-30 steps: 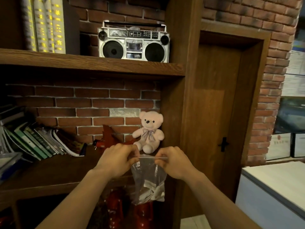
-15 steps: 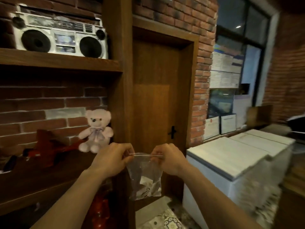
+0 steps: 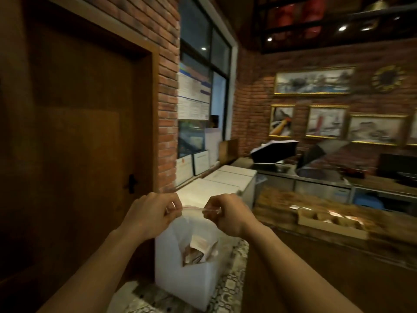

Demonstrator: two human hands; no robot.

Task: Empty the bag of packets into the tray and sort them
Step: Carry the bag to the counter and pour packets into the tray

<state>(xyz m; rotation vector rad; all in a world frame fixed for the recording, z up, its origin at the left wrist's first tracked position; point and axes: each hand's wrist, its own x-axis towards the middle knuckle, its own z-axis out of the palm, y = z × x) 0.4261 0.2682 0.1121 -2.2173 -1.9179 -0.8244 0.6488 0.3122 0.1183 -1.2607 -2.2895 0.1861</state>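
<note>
1. Between the two raised hands, in mid-air and well short of the desk (image 3: 293, 224), hangs the clear zip-lock bag (image 3: 196, 236). The left hand (image 3: 151, 213) pinches one end of its red-lined top edge and the right hand (image 3: 225, 213) pinches the other, so each grip is clenched on the bag's mouth.
2. The packets (image 3: 199, 247) sit bunched at the bottom of the bag, and nothing has been tipped out yet. Whether the seal is parted I cannot tell, as the view is blurred.
3. The wooden compartment tray (image 3: 331, 224) lies on the desk toward its near edge, off to the right of the hands and well apart from them. It seems to hold some packets already, though blur hides the detail.
4. To do this step well, carry the bag upright until it is right over the tray, so the contents stay low.
5. Open the seal by pulling the two lips apart evenly; a lopsided tug would likely tear thin film or jerk packets out.
6. Once open, shift one grip to the bottom corner and tilt slowly, with the mouth low over the tray.
7. Light paper packets may cling inside, so a gentle shake should free them.
8. A white box (image 3: 189, 276) stands on the floor directly below the bag, so anything dropped now could land there.
</note>
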